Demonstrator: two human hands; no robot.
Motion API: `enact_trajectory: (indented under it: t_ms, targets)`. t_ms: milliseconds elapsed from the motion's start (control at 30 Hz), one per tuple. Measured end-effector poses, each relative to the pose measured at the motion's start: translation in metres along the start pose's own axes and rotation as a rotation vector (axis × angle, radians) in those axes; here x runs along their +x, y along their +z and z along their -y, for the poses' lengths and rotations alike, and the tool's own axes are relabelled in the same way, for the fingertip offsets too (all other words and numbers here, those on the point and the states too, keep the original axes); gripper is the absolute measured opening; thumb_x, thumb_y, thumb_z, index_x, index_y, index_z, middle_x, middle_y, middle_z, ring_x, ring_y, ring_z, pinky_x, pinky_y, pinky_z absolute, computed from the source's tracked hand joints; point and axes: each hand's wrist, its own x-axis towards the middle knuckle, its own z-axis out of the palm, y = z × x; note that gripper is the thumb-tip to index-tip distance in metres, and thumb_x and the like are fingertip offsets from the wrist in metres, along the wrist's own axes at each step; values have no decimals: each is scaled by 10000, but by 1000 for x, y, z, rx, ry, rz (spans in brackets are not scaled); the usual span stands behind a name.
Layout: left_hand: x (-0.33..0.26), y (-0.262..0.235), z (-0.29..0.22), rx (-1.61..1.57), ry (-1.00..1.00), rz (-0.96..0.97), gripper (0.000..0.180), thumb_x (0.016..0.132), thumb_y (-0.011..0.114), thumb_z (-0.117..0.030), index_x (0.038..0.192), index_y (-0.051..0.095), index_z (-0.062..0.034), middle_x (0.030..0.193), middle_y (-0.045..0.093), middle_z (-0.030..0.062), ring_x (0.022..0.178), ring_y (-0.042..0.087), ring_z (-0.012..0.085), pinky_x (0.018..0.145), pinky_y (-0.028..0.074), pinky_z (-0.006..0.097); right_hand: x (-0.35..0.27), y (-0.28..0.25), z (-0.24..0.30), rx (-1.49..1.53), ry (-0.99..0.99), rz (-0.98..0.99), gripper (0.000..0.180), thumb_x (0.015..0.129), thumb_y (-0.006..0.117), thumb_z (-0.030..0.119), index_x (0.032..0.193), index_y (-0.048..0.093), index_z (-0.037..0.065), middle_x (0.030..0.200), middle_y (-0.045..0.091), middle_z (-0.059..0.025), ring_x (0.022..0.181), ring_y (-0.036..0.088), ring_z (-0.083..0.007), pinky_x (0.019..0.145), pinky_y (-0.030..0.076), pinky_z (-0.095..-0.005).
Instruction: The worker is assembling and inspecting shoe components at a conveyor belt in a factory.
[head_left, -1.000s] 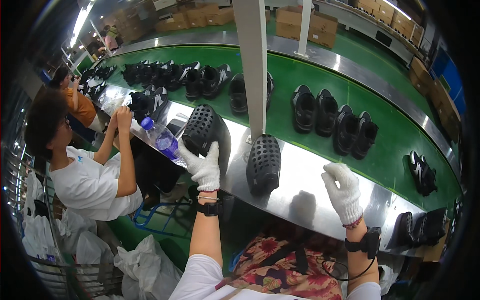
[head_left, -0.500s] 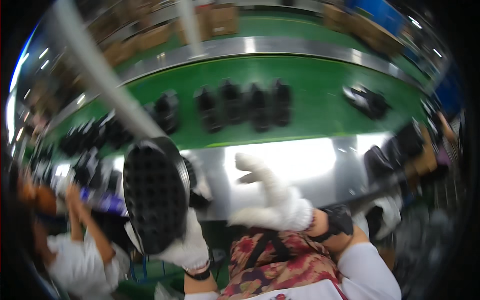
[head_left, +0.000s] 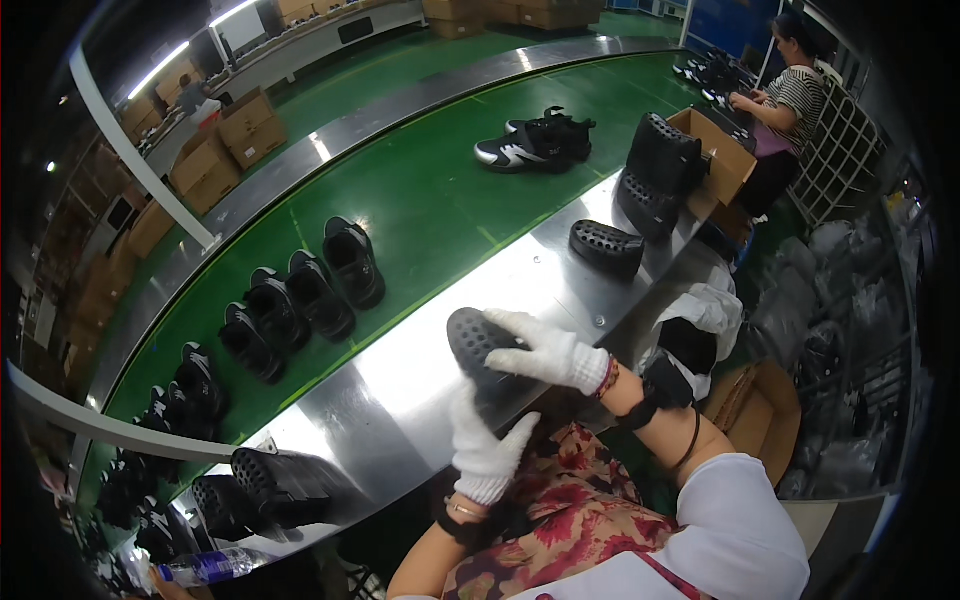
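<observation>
My right hand point(head_left: 548, 354), in a white knitted glove, grips a black shoe-shaped piece point(head_left: 474, 338) with round dimples on its face. This piece is over the near edge of the shiny metal bench point(head_left: 385, 400). My left hand point(head_left: 484, 450), gloved alike, is just below its lower end, fingers pointing up and thumb spread away. Its fingertips seem to touch the piece, though the contact is partly hidden. To the right on the bench lies another dimpled black piece point(head_left: 606, 248), with a stack of similar pieces point(head_left: 660, 155) beyond it.
Black shoes point(head_left: 320, 295) stand in a row on the green belt point(head_left: 420, 215); a black-and-silver pair point(head_left: 535, 145) is farther right. More dimpled pieces point(head_left: 275, 485) lie at the bench's left, near a grey post point(head_left: 120, 420). A co-worker point(head_left: 790, 110) stands beyond an open carton point(head_left: 725, 165).
The view has turned right. My left hand, which held up a dimpled black piece, is now spread below one. My right hand, open and empty before, now grips that piece.
</observation>
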Motion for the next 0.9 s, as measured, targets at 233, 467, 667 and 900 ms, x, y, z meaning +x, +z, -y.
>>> enact_trajectory:
  t_ms: [233, 467, 667, 900]
  targets:
    - [26, 13, 14, 33, -78, 1, 389, 929, 641, -84, 1294, 542, 7, 1105, 657, 160, 929, 691, 208, 786, 580, 351, -42, -30, -25, 148, 19, -318, 965, 805, 811, 446, 1489, 368, -71, 1442, 472, -315, 1334, 500, -410, 1119, 412, -435]
    - [121, 12, -19, -176, -210, 163, 760, 938, 671, -375, 1504, 380, 42, 1459, 503, 257, 1213, 595, 350, 1045, 473, 411, -61, 23, -29, -386, -67, -586, 1038, 635, 928, 391, 1447, 440, -32, 1365, 548, -280, 1265, 548, -441, 1088, 430, -484]
    - [116, 45, -12, -16, -317, 279, 860, 889, 715, -484, 1493, 392, 36, 1456, 490, 267, 1299, 540, 382, 1099, 426, 419, -76, -6, -45, -353, 21, -569, 936, 656, 900, 361, 1424, 484, 27, 1369, 566, -211, 1281, 539, -396, 1105, 411, -471]
    - [105, 65, -21, 10, -365, 278, 823, 868, 744, -496, 1430, 473, 41, 1413, 513, 256, 1271, 554, 372, 1082, 440, 427, -87, -28, -60, -168, 116, -436, 932, 677, 874, 332, 1458, 448, 56, 1368, 552, -191, 1291, 515, -402, 1131, 397, -457]
